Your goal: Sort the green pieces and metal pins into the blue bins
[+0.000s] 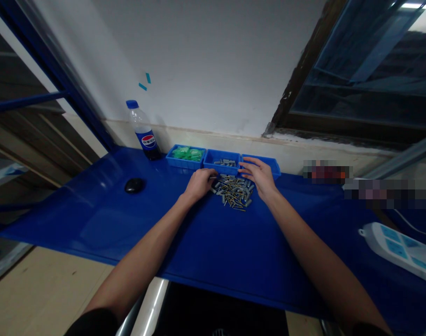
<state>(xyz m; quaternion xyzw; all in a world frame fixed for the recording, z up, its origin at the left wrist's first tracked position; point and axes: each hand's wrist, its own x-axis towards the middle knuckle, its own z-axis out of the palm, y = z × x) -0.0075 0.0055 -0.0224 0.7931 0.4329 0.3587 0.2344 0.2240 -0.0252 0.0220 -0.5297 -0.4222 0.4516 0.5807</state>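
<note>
A loose pile of brass-coloured screws or pins (235, 198) and short grey metal sleeves (248, 202) lies on the blue table between my hands. My left hand (199, 183) is at the pile's left edge, fingers curled together; whatever they pinch is too small to make out. Over the right side of the pile hovers my right hand (261, 178), its fingers spread apart and nothing visible in them. Behind the pile, the middle blue bin (213, 169) contains several grey sleeves. My right fingers partly cover the right blue bin (276, 167), whose contents are hidden.
The left blue bin (185, 163) holds green packets (187, 153). A Pepsi bottle (148, 137) stands beside it against the wall. A black mouse (134, 185) lies on the left of the table (213, 252). At the right edge is a white power strip (398, 247).
</note>
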